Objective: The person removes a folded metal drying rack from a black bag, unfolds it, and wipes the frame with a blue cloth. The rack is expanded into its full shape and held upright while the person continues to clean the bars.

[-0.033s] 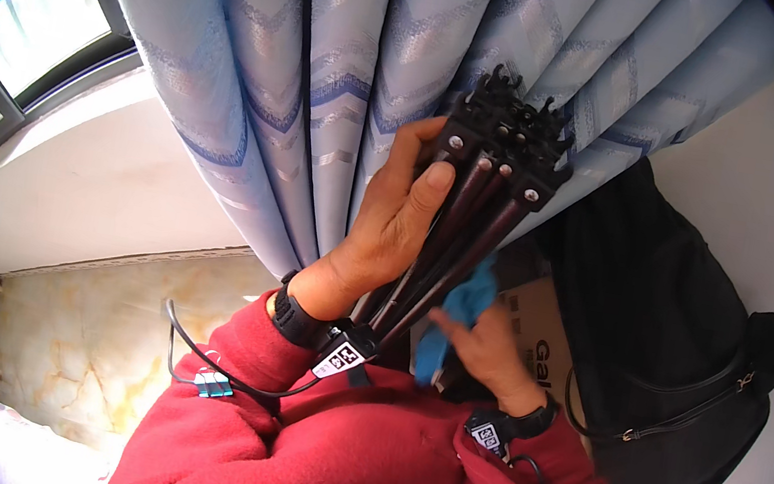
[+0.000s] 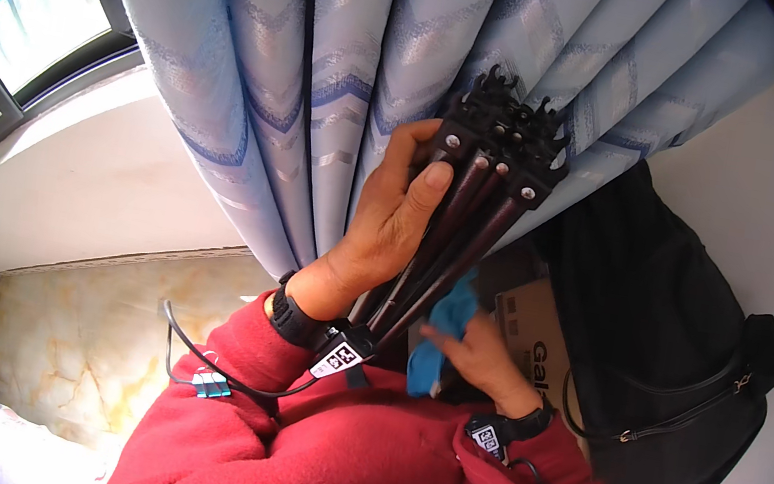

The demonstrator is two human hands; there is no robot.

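Observation:
My left hand (image 2: pixel 389 217) is wrapped around the upper end of a folded rack (image 2: pixel 459 223), its thumb lying along the front. The rack is a bundle of dark brown tubes with black plastic joints, silvery screws and small hooks at the top. It slants from the upper right down toward my chest, where my left sleeve hides its lower end. Beside the lower tubes, my right hand (image 2: pixel 485 359) holds a crumpled blue cloth (image 2: pixel 441 337). The cloth is partly behind the tubes, and some of my right fingers are hidden by it.
Pale blue patterned curtains (image 2: pixel 336 82) hang just behind the rack. To the right are a brown cardboard box (image 2: pixel 530 331) and a large black bag (image 2: pixel 662 357). A window (image 2: pixel 48 16) is at the upper left, above a marbled floor (image 2: pixel 79 335). A cable (image 2: pixel 173 345) loops by my left sleeve.
My right hand and the blue cloth have shifted slightly left and down beside the tubes. The rack's top has moved a touch left, with my left hand keeping its grip.

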